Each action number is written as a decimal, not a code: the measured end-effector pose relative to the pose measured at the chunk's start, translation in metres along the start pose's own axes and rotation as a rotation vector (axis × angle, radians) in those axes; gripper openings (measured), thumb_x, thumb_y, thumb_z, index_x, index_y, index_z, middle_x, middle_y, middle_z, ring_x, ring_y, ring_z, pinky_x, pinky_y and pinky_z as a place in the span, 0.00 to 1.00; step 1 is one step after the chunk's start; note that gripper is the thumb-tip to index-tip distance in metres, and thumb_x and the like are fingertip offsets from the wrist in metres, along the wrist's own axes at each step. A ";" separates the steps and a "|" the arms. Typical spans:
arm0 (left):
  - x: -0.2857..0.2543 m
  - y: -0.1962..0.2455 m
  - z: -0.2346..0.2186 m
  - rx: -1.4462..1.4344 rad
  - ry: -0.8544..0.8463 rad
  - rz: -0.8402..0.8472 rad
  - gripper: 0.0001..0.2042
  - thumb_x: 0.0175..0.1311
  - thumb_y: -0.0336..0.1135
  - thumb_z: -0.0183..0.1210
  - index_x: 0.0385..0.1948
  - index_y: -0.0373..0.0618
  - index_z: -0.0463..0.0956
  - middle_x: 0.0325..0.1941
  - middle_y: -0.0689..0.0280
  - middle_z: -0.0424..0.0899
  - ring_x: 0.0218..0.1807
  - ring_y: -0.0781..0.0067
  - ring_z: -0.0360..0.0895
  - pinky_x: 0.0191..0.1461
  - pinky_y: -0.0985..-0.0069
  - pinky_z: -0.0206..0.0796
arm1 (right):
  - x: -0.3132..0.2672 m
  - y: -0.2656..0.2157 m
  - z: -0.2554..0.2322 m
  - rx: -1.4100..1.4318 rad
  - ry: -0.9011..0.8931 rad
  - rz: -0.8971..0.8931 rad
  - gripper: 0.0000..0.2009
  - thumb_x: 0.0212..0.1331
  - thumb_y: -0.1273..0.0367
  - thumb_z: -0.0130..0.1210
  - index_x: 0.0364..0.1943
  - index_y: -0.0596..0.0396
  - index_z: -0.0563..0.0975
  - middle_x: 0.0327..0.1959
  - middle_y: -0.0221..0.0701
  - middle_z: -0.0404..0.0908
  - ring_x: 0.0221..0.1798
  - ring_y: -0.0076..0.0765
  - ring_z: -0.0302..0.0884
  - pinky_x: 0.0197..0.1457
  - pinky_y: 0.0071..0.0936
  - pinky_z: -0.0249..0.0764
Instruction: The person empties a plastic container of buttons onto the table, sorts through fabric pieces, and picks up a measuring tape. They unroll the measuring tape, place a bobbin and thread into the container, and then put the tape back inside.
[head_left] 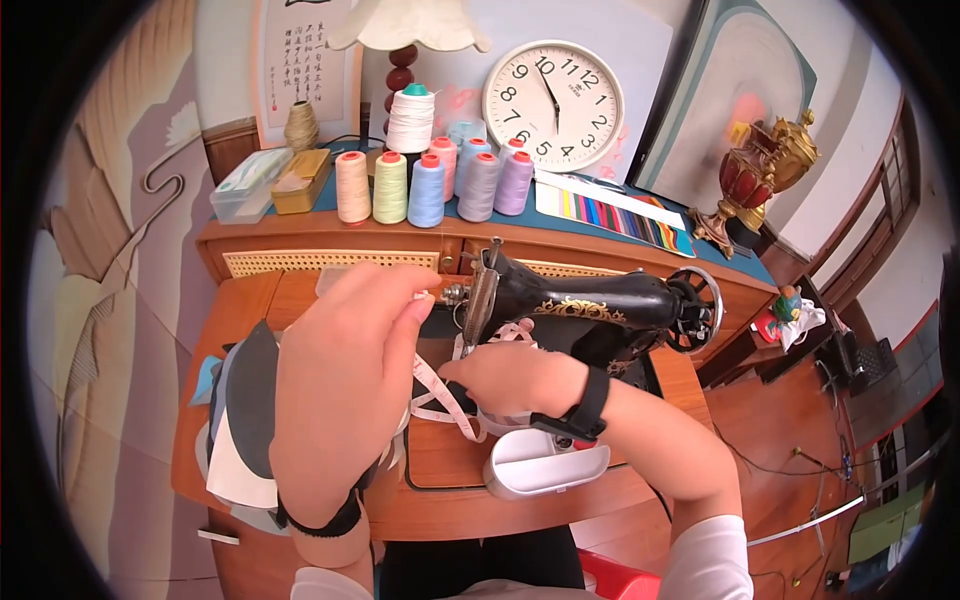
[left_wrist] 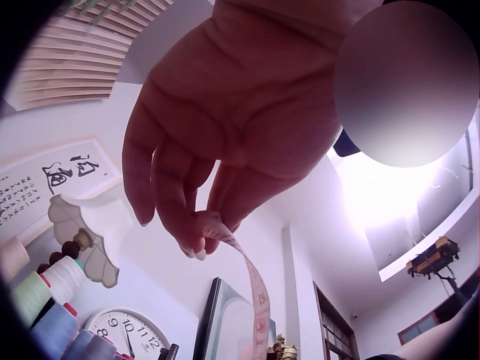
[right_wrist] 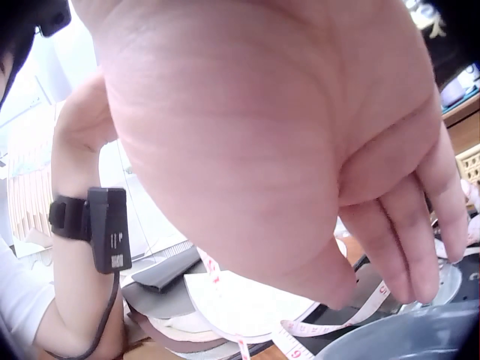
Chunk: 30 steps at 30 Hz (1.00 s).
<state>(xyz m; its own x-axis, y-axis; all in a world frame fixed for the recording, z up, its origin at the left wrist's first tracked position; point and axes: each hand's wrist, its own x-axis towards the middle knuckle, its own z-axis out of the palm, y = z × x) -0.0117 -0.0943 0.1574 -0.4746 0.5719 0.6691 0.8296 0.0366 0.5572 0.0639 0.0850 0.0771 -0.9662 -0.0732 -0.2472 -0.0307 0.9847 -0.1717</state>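
My left hand (head_left: 335,390) is raised beside the head of a black sewing machine (head_left: 605,298). In the left wrist view, the thumb and fingers of this hand (left_wrist: 232,112) pinch a pale pink measuring tape (left_wrist: 260,300), which hangs down from them. The tape (head_left: 436,385) loops across the table below. By the needle area, my right hand (head_left: 525,378) reaches over the tape. The right wrist view shows this hand (right_wrist: 300,150) with fingers extended and thumb apart, just above the tape (right_wrist: 337,328); whether they touch is unclear.
A white divided tray (head_left: 555,478) sits at the table's front, close to the right wrist. Dark and white fabric pieces (head_left: 247,400) lie at the left. Behind the machine, a shelf holds several thread cones (head_left: 427,190), small boxes (head_left: 300,182), a clock (head_left: 553,107) and a colour card (head_left: 610,212).
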 end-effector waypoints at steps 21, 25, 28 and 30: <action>-0.001 -0.004 -0.016 -0.059 0.031 -0.043 0.09 0.61 0.23 0.51 0.40 0.36 0.78 0.35 0.59 0.79 0.34 0.69 0.76 0.39 0.78 0.66 | -0.006 -0.052 -0.049 0.395 0.827 -0.015 0.10 0.60 0.68 0.52 0.28 0.62 0.68 0.20 0.47 0.75 0.27 0.56 0.76 0.30 0.45 0.70; 0.000 -0.003 -0.018 -0.060 0.004 -0.061 0.09 0.62 0.23 0.51 0.40 0.36 0.78 0.36 0.60 0.80 0.35 0.71 0.76 0.38 0.78 0.66 | -0.018 -0.042 -0.066 0.685 0.956 -0.059 0.11 0.62 0.68 0.53 0.27 0.60 0.66 0.23 0.42 0.75 0.23 0.39 0.72 0.27 0.31 0.68; 0.000 0.003 -0.020 -0.094 -0.041 -0.105 0.08 0.62 0.24 0.52 0.40 0.35 0.78 0.36 0.60 0.80 0.34 0.73 0.76 0.38 0.78 0.67 | -0.026 -0.035 -0.063 0.769 1.021 -0.167 0.12 0.61 0.70 0.55 0.26 0.59 0.65 0.30 0.39 0.78 0.26 0.27 0.70 0.28 0.26 0.68; 0.001 0.004 -0.019 -0.121 -0.066 -0.130 0.08 0.62 0.24 0.52 0.41 0.35 0.78 0.36 0.60 0.80 0.34 0.74 0.76 0.38 0.79 0.67 | -0.040 -0.035 -0.063 0.790 1.032 -0.173 0.11 0.62 0.73 0.54 0.26 0.58 0.64 0.38 0.36 0.81 0.31 0.18 0.70 0.31 0.20 0.69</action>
<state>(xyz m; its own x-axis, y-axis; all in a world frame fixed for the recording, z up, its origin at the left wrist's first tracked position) -0.0139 -0.1089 0.1696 -0.5517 0.6217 0.5560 0.7192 0.0171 0.6946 0.0874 0.0634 0.1533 -0.7256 0.3132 0.6127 -0.3562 0.5909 -0.7239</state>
